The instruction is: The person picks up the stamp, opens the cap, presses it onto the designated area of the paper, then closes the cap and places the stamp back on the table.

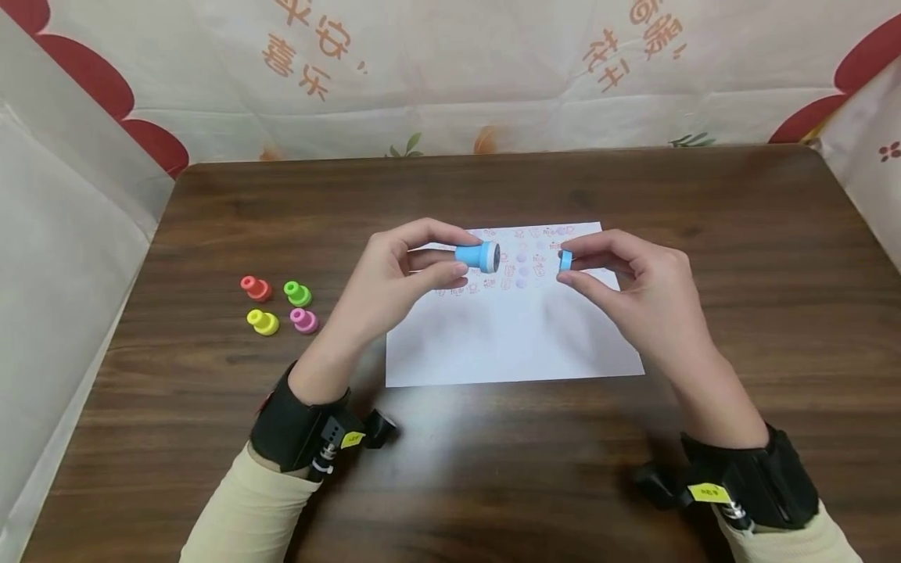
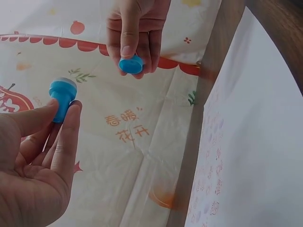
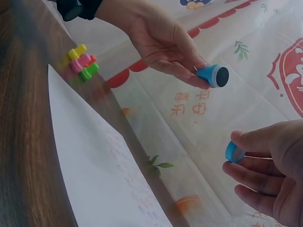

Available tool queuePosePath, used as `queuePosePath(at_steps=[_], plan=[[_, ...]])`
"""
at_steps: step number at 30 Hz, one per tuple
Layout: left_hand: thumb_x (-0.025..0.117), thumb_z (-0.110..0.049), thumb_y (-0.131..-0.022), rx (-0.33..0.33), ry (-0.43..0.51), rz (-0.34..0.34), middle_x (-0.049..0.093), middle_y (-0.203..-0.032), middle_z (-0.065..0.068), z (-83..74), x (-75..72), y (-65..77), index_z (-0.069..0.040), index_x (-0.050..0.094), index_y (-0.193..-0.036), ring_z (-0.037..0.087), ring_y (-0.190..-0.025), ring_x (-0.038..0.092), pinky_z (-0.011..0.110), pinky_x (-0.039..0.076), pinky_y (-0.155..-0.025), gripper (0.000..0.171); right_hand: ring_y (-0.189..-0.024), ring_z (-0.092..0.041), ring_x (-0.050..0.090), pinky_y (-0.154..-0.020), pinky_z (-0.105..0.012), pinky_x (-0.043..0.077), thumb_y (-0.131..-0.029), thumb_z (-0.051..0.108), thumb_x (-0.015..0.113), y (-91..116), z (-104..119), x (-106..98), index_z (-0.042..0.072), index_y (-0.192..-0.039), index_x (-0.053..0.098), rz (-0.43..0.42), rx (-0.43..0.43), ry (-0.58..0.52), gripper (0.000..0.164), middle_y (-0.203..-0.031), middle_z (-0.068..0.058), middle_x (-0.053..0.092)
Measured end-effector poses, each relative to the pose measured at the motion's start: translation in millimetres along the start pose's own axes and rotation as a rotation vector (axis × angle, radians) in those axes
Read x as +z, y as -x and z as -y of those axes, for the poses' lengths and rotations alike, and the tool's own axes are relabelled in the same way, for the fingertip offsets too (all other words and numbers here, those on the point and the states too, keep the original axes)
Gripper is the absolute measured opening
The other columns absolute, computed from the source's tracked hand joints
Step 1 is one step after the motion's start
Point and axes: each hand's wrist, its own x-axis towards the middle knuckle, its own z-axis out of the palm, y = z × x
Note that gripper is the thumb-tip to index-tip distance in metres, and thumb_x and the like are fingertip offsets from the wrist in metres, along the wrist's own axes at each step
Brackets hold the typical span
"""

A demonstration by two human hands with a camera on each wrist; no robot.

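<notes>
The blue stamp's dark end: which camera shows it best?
Right wrist view: the dark end of the blue stamp looks nearly round. The head view shows it narrower, at a slant. The left wrist view catches the stamp side-on, hiding that end.

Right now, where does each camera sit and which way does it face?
Head: on the head, facing forward and down at table and paper; left hand, right hand and both sleeves show.
Left wrist: on that wrist, facing the left hand and its blue stamp; the right hand shows beyond.
Right wrist: on that wrist, facing the right hand and its blue cap; the left hand and strap show.
Shared: both wrist views show blue stamp, blue cap, paper and cloth.
</notes>
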Motion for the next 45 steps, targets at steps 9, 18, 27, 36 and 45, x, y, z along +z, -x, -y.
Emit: queuePosePath(at_steps=[9, 18, 27, 36, 45], plan=[[0.065, 0.006, -0.086, 0.017, -0.002, 0.019, 0.065, -0.111, 0.018, -5.2, 3.7, -4.8, 0.007, 0.063, -0.111, 0.021, -0.084, 0.069, 0.030, 0.060, -0.078, 0.025, -0.076, 0.006, 0.060, -0.071, -0.005, 0.043, -0.075, 0.017, 0.081, 6, -4, -5, 0.007, -0.099, 0.072, 0.024, 0.036, 0.026, 0.028, -0.087, -0.004, 0.074], [0.064, 0.007, -0.087, 0.004, 0.033, 0.030, 0.063, -0.113, 0.020, -5.5, 8.0, -5.5, 0.009, 0.062, -0.111, 0.020, -0.086, 0.069, 0.031, 0.060, -0.080, 0.025, -0.079, 0.012, 0.061, -0.075, 0.001, 0.043, -0.075, 0.012, 0.081, 11, -12, -8, 0.005, -0.099, 0.072, 0.024, 0.006, 0.025, 0.027, -0.089, -0.005, 0.074], [0.066, 0.000, -0.087, -0.003, -0.042, 0.042, 0.066, -0.112, 0.015, -4.9, 14.3, -12.7, 0.003, 0.065, -0.111, 0.019, -0.086, 0.069, 0.032, 0.060, -0.078, 0.024, -0.077, 0.012, 0.061, -0.072, 0.002, 0.044, -0.075, 0.012, 0.080, 16, -19, -9, 0.004, -0.098, 0.072, 0.033, 0.014, 0.020, 0.026, -0.087, -0.005, 0.074], [0.069, -0.005, -0.087, 0.081, -0.194, 0.059, 0.069, -0.108, 0.009, -0.6, 26.6, -28.3, -0.003, 0.067, -0.109, 0.009, -0.088, 0.068, 0.033, 0.060, -0.079, 0.022, -0.079, 0.013, 0.061, -0.072, 0.003, 0.044, -0.074, 0.012, 0.081, 21, -27, -11, 0.005, -0.098, 0.072, 0.033, 0.043, 0.019, 0.027, -0.089, -0.006, 0.074], [0.071, -0.011, -0.086, 0.124, -0.379, 0.078, 0.071, -0.105, 0.003, 0.0, 42.1, -44.2, -0.008, 0.069, -0.108, 0.006, -0.089, 0.067, 0.030, 0.059, -0.081, 0.022, -0.078, 0.016, 0.059, -0.071, 0.004, 0.043, -0.074, 0.012, 0.081, 23, -35, -14, 0.003, -0.100, 0.071, 0.045, 0.052, 0.031, 0.029, -0.088, -0.011, 0.074]])
